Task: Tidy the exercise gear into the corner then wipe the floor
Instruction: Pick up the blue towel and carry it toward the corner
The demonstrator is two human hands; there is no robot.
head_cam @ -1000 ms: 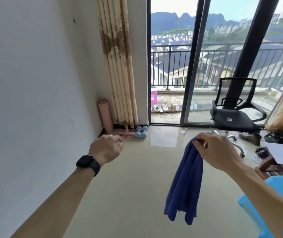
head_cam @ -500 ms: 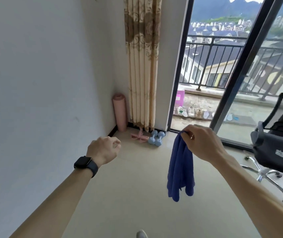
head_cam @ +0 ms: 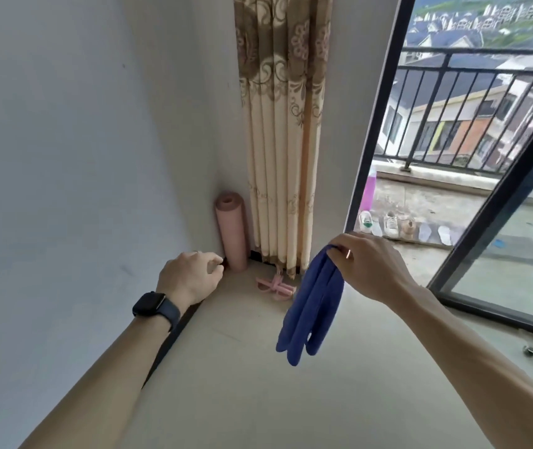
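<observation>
The right hand (head_cam: 372,267) pinches the top of a blue cloth (head_cam: 310,303) between thumb and fingertips, well above the floor (head_cam: 258,384). The cloth hangs lengthwise from the pinch, its long axis near vertical and leaning a little to the lower left, and its folded ends point down. The left hand (head_cam: 190,277) is held out near the wall (head_cam: 80,157), fingers loosely curled and holding nothing, with a dark-faced watch (head_cam: 155,307) on its wrist. In the corner a pink rolled mat (head_cam: 231,231) stands upright, its rolled end up, just beside the curtain (head_cam: 281,124). A pink crossed piece of gear (head_cam: 275,286) lies flat on the floor at the curtain's foot, partly behind the cloth. Beyond the open glass door, shoes (head_cam: 391,223) sit in a row on the balcony.
</observation>
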